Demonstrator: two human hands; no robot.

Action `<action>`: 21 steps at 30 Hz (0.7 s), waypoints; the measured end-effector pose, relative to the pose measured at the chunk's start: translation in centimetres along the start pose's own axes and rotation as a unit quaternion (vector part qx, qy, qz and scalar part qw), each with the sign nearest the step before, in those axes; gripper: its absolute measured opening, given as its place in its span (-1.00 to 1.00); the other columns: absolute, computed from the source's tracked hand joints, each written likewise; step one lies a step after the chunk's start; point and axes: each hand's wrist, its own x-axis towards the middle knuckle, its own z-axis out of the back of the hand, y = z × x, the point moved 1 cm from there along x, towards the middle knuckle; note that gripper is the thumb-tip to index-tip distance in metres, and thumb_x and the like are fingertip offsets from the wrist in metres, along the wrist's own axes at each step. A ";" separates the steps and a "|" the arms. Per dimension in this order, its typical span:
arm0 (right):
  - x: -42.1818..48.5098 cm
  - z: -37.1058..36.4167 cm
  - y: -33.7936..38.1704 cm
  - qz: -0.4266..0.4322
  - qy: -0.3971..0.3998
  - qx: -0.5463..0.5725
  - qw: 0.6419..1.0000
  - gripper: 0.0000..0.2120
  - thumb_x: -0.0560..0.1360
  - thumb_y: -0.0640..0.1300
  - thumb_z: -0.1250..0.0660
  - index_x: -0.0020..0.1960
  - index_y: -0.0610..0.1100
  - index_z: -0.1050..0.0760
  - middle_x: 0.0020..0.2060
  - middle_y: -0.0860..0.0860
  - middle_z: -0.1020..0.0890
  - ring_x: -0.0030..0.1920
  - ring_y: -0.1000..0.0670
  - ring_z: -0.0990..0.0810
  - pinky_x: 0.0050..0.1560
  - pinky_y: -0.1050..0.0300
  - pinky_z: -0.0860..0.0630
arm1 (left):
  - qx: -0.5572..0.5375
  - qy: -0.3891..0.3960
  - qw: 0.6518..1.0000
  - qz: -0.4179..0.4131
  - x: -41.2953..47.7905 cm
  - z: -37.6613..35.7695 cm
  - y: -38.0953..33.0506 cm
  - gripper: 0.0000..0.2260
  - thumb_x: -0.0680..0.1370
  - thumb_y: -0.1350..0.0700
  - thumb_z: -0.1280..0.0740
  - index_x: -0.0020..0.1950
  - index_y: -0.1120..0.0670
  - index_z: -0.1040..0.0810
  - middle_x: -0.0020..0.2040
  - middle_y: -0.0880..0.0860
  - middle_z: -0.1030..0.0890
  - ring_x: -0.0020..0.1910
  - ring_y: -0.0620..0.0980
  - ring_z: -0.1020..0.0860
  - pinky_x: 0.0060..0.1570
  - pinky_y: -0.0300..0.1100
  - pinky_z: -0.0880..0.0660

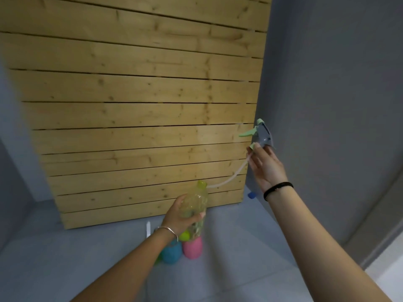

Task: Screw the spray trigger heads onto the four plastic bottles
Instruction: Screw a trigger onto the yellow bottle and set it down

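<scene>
My left hand (177, 216) grips a clear yellowish plastic bottle (195, 203) around its body, neck pointing up and open. My right hand (265, 165) is raised to the right and holds a grey spray trigger head (262, 135) with a pale green lever and nozzle. Its long clear dip tube (226, 180) curves down and left, the tip level with the bottle's neck. On the floor below the held bottle stand a pink bottle (193, 247) and a blue bottle (172, 250), with a yellow-green one (185, 235) partly hidden behind my left hand.
A wooden slatted panel (141, 105) leans upright directly ahead. A grey wall (327, 94) rises to the right. A small blue cap (251, 195) lies on the floor by the panel's right corner, and a white stick-like piece (148, 228) lies by its base.
</scene>
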 end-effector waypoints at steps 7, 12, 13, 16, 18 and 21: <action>0.2 0.6 1.8 0.017 0.017 0.017 1.000 -0.78 0.53 -0.30 -0.28 0.16 -0.20 -0.39 -0.11 -0.05 -0.58 -0.05 0.00 -0.60 0.14 0.11 -0.56 | 0.053 0.015 0.998 -0.012 -0.1 0.2 0.5 -0.33 0.27 0.08 -0.59 0.32 -0.02 -0.39 0.12 -0.08 -0.52 0.10 -0.06 -0.50 0.08 -0.25 -0.40; 0.0 1.1 2.0 0.019 0.013 0.015 1.000 -0.71 0.52 -0.31 -0.29 0.23 -0.21 -0.38 -0.11 -0.06 -0.58 -0.05 -0.02 -0.60 0.18 0.06 -0.52 | 0.078 0.025 0.996 -0.023 -0.1 0.1 0.2 -0.31 0.26 0.04 -0.59 0.33 -0.02 -0.39 0.20 -0.03 -0.53 0.18 0.00 -0.50 0.23 -0.10 -0.45; 0.0 1.1 1.9 0.021 0.012 0.011 1.000 -0.70 0.52 -0.31 -0.29 0.24 -0.22 -0.38 -0.11 -0.06 -0.59 -0.05 -0.02 -0.61 0.18 0.06 -0.52 | 0.079 0.025 0.996 -0.029 -0.1 0.1 0.2 -0.32 0.26 0.04 -0.59 0.32 -0.02 -0.40 0.20 -0.02 -0.54 0.19 0.00 -0.50 0.24 -0.07 -0.45; 0.1 1.4 1.7 0.023 0.012 -0.015 1.000 -0.79 0.51 -0.30 -0.30 0.14 -0.20 -0.46 -0.09 -0.05 -0.59 -0.06 0.00 -0.61 0.12 0.11 -0.54 | 0.089 0.033 0.994 -0.051 -0.3 -0.2 -0.2 -0.35 0.25 0.02 -0.59 0.26 -0.09 -0.40 0.16 -0.09 -0.54 0.17 -0.04 -0.50 0.18 -0.17 -0.46; 0.0 1.4 1.2 0.014 0.019 -0.037 0.999 -0.88 0.51 -0.30 -0.30 0.03 -0.16 -0.49 -0.08 -0.06 -0.59 -0.06 0.00 -0.61 0.16 0.11 -0.53 | 0.102 0.044 0.991 -0.072 -0.4 -0.5 -0.6 -0.38 0.24 0.00 -0.59 0.22 -0.15 -0.39 0.10 -0.19 -0.53 0.14 -0.10 -0.51 0.06 -0.33 -0.42; -0.1 1.3 -0.2 -0.016 0.045 -0.073 0.996 -0.88 0.50 -0.31 -0.31 -0.01 -0.14 -0.48 -0.07 -0.09 -0.61 -0.03 -0.01 -0.61 0.20 0.08 -0.48 | 0.112 0.047 0.988 -0.096 -0.6 -0.8 -1.3 -0.35 0.21 -0.05 -0.59 0.22 -0.14 -0.39 0.12 -0.18 -0.52 0.15 -0.12 -0.50 0.05 -0.36 -0.41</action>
